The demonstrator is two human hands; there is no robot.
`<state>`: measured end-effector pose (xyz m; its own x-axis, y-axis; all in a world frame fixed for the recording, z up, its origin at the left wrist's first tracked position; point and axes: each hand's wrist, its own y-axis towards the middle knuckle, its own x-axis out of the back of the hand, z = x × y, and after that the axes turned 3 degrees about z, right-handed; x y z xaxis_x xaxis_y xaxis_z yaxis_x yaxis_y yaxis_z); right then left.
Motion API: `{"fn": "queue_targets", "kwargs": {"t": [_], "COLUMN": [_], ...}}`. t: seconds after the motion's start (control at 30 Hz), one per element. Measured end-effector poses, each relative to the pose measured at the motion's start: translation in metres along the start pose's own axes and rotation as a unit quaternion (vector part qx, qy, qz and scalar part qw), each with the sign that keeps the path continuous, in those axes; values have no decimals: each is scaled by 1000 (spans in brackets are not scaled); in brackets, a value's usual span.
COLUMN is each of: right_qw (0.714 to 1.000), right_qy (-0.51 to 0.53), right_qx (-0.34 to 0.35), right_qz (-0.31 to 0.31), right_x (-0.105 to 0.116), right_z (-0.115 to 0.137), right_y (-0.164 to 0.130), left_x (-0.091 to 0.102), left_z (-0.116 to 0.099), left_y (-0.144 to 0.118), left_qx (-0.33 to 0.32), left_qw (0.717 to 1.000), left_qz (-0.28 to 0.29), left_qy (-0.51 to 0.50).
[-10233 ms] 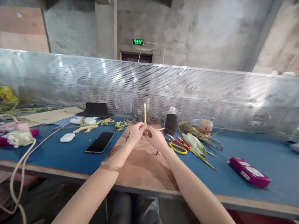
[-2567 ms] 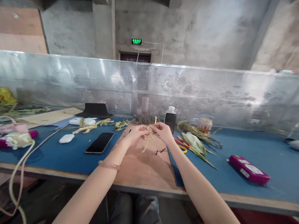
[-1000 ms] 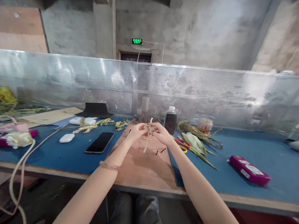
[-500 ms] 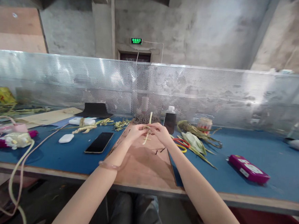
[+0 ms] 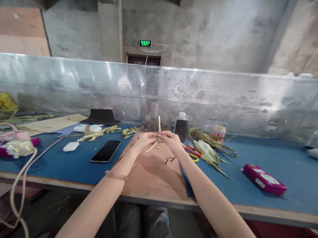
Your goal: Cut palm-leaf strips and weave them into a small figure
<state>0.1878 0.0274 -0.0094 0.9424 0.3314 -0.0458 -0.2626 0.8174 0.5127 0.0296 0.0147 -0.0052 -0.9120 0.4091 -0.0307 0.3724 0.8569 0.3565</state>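
My left hand (image 5: 145, 141) and my right hand (image 5: 171, 140) meet above a brown board (image 5: 154, 181), both with fingers closed on a pale strip of dried plant leaf (image 5: 159, 123). One end of the strip stands up past my fingertips; the other slants down toward the board. The small part between the fingers is mostly hidden. Behind my hands lies a coil of grey-brown cord (image 5: 153, 126). Two small dark pieces (image 5: 170, 160) lie on the board below my right hand. Scissors with red and yellow handles (image 5: 193, 154) rest just right of that hand.
Dried husks (image 5: 207, 152) and a white-capped bottle (image 5: 181, 126) stand right of the board. A purple packet (image 5: 264, 179) lies farther right. On the left are a phone (image 5: 105, 151), a white case (image 5: 71, 147) and cables (image 5: 24, 170). A perforated metal screen (image 5: 109, 89) closes off the back.
The pale strip has turned slightly between my fingers: its upper end has shifted a little left and its lower end has swung left. My hands stay in nearly the same place.
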Motion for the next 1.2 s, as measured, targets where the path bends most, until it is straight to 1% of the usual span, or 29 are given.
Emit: {"fn": "queue_targets", "kwargs": {"t": [0.17,0.23,0.37,0.5,0.63,0.83,0.93,1.03,1.13,1.2], "right_qw": [999,999,999,999,999,999,999,999,993,987], "right_qy": [-20,-27,-18,-4,-19,-22,-21,-27,-76,-127], "right_qx": [27,33,42,36,34,40,32,24,41,60], "right_qz": [-13,-13,-14,-16,-20,-15,-4,36,78,81], "right_x": [1,1,1,0,-1,-3,-3,-3,-4,-6], "right_z": [-2,-2,0,0,0,4,10,15,17,16], "right_y": [1,1,1,1,1,-1,-3,-4,-5,-6], "left_x": [2,4,4,0,-4,-2,-1,-1,1,3], "left_z": [1,3,5,1,-1,5,5,3,3,4], "left_y": [3,5,5,3,2,5,6,7,7,7], "left_qx": [-6,-13,-19,-8,6,-14,-22,-28,-28,-26], "left_qw": [997,997,997,998,999,998,998,996,993,993], "left_qz": [-37,-37,-34,-32,-45,-53,-63,-88,-110,-112], "left_qy": [64,70,60,48,26,-8,-11,-8,5,23]}}
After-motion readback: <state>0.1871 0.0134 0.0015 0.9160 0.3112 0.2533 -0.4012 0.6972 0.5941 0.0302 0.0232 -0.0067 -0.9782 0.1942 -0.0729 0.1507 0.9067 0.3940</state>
